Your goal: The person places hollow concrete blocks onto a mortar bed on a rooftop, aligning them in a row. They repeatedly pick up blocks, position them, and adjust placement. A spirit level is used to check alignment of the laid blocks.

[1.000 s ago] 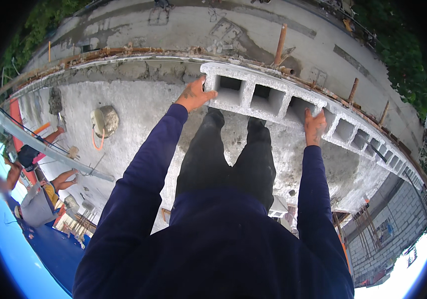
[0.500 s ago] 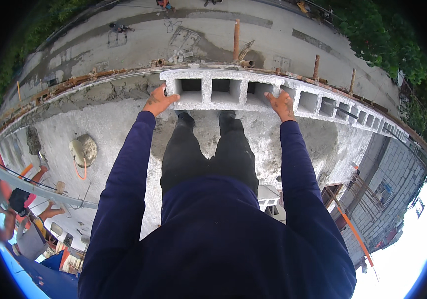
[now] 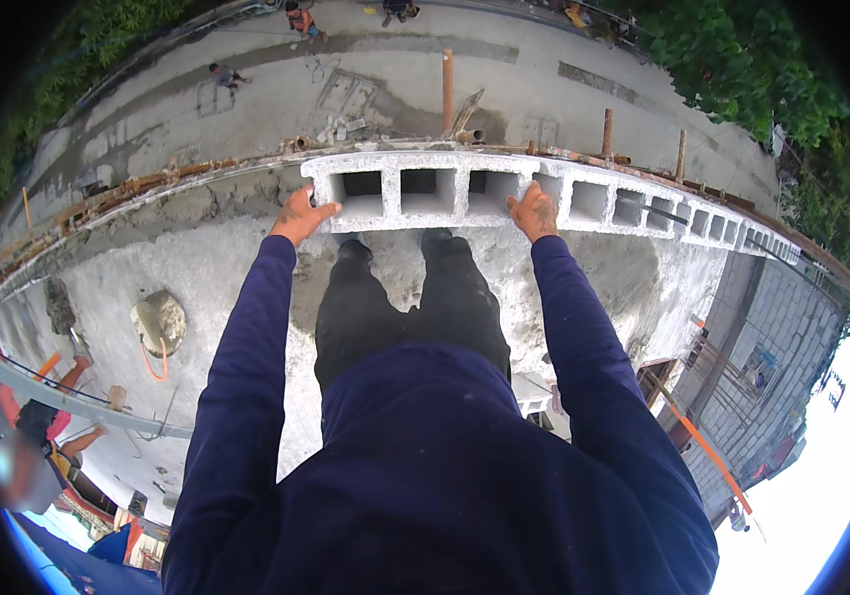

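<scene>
A hollow grey concrete block (image 3: 454,194) lies at the end of a row of blocks (image 3: 628,206) along the ledge, just beyond my dark-trousered legs. My left hand (image 3: 300,215) grips its left end, thumb toward the openings. My right hand (image 3: 534,212) is closed on its right end, where it meets the row. A rough strip of grey mortar (image 3: 217,203) runs left from the block. Rusty pipes (image 3: 448,94) stand along the outer edge.
A round bucket-like object (image 3: 167,317) with orange cord sits on the pale floor. Co-workers (image 3: 48,416) are at left by a metal beam (image 3: 127,416). A paved street (image 3: 415,84) with people (image 3: 301,22) lies below. An orange pole (image 3: 702,446) is at lower right.
The block and both hands have moved left in the view and now appear level rather than slanted, as the view turned. Both hands stay on the block.
</scene>
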Action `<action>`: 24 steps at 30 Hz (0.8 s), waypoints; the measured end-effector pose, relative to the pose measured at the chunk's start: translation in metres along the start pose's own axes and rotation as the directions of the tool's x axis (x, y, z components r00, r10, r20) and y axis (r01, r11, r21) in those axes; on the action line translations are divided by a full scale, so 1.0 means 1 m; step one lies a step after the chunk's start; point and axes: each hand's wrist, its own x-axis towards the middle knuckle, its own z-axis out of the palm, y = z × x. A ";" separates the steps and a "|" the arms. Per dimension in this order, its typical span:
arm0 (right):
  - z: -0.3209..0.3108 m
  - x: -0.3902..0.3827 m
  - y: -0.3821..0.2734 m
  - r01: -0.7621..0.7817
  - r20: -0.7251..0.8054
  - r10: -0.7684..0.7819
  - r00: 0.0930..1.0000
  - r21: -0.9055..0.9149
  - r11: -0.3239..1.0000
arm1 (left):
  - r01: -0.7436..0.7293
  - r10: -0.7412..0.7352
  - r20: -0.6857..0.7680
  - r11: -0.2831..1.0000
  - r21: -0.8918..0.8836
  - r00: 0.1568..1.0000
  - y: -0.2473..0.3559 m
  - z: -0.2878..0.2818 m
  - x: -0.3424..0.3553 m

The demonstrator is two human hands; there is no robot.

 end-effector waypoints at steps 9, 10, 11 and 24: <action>0.009 -0.002 0.002 -0.034 -0.020 0.034 0.999 -0.010 0.999 | -0.021 0.022 0.016 0.999 -0.040 1.000 -0.002 0.000 -0.001; 0.009 -0.003 0.002 -0.054 0.002 0.054 0.999 0.001 0.999 | -0.013 0.014 0.018 1.000 -0.022 1.000 -0.002 0.000 -0.001; 0.009 -0.003 0.002 -0.048 -0.011 0.048 0.999 0.008 0.999 | -0.018 0.018 0.010 1.000 -0.024 1.000 -0.001 0.000 -0.001; 0.004 0.001 0.003 -0.052 0.054 0.054 0.997 -0.031 0.998 | -0.039 0.040 0.011 0.997 -0.062 0.999 -0.004 0.001 -0.003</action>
